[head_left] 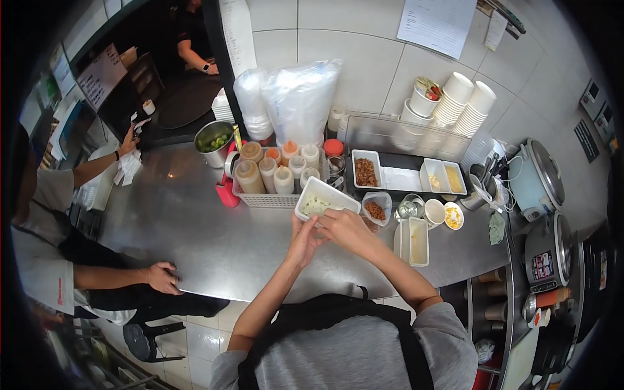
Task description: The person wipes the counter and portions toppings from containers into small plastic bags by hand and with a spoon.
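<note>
A white rectangular container [316, 194] with pale chopped food inside is held above the steel counter, tilted a little. My left hand [303, 240] supports it from below at its near edge, fingers curled against it. At the container's near right side is my right hand [344, 227], its fingers bent together over the rim; whether they pinch any food is too small to tell. Just right of the container sits a clear tub [376, 208] of reddish-brown food. Behind and to the left, a grey basket [268, 200] holds several squeeze bottles.
Two white rectangular tubs [414, 242] stand right on the counter [214, 240]. Behind them is a black tray [406, 192] with food containers. A co-worker at the left rests one hand [163, 278] on the counter edge and holds paper in the other. Rice cookers stand far right.
</note>
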`<action>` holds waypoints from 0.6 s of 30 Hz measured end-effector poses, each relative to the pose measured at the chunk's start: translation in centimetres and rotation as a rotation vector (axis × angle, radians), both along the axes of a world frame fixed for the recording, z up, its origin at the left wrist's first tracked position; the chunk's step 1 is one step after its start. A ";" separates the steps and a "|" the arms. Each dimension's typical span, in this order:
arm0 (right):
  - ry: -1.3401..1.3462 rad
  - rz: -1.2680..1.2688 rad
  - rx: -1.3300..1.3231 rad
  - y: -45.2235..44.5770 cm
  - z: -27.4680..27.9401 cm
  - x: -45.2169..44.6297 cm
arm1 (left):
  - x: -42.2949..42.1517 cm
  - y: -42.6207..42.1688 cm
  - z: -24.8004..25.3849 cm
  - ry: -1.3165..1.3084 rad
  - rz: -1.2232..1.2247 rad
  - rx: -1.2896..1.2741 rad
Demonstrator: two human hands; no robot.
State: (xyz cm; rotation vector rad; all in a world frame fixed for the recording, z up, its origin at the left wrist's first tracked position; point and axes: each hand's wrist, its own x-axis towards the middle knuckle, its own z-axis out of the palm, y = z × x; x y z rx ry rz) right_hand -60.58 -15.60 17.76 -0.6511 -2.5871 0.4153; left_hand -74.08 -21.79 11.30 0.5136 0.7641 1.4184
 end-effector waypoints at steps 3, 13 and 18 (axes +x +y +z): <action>0.236 -0.055 -0.183 0.3 2.4 1.2 | -0.5 -1.1 -0.8 -0.048 0.043 0.036; -0.079 -0.184 0.036 -0.4 1.1 -2.3 | -4.0 -2.5 -3.8 -0.168 0.089 0.111; -0.053 -0.144 0.203 -1.2 -0.3 -4.1 | -4.8 -3.6 -3.7 -0.093 0.091 0.082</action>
